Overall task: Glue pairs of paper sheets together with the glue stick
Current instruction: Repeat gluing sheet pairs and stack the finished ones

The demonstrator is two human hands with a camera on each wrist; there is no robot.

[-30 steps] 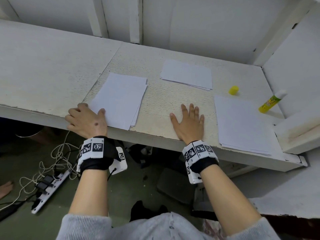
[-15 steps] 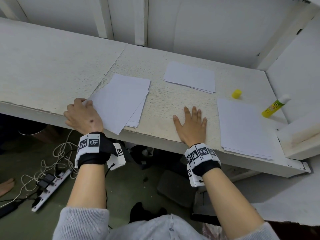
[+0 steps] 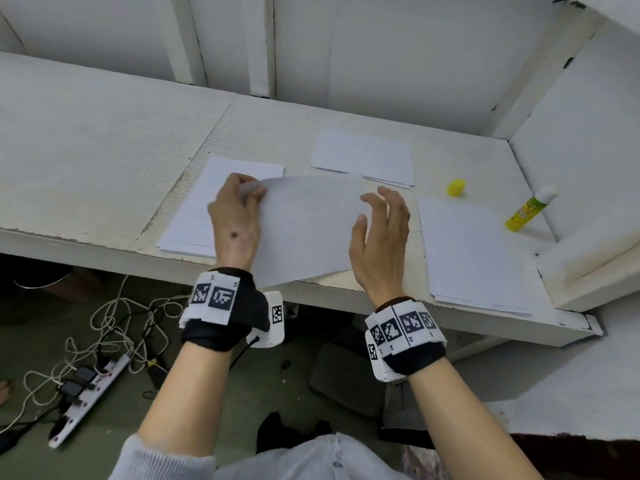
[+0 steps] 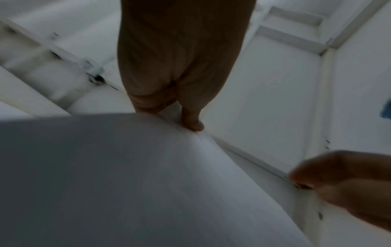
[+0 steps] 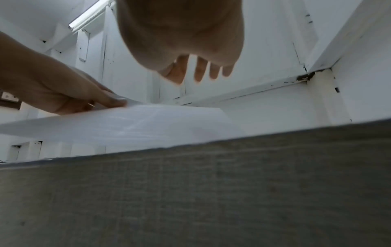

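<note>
My left hand [image 3: 242, 199] pinches the far left corner of a single white sheet [image 3: 308, 226] and holds it lifted and bowed above the desk's front edge. In the left wrist view the sheet [image 4: 127, 175] curves away under the pinching fingers [image 4: 190, 123]. My right hand [image 3: 381, 226] hovers at the sheet's right edge, fingers spread and slightly bent, holding nothing; in the right wrist view the fingers [image 5: 201, 70] hang above the sheet [image 5: 137, 123]. The yellow glue stick [image 3: 526, 211] lies uncapped at the far right, and its yellow cap [image 3: 456, 188] stands apart to its left.
A paper stack [image 3: 204, 209] lies left of the lifted sheet, another stack [image 3: 363, 157] at the back middle, a third stack [image 3: 474, 251] at the right. The white desk [image 3: 104, 150] has walls behind and at the right. Cables and a power strip [image 3: 86, 386] lie on the floor.
My left hand took a sheet off the left stack and carried it up and to the right. My right hand lifted off the desk and moved to the sheet's right edge.
</note>
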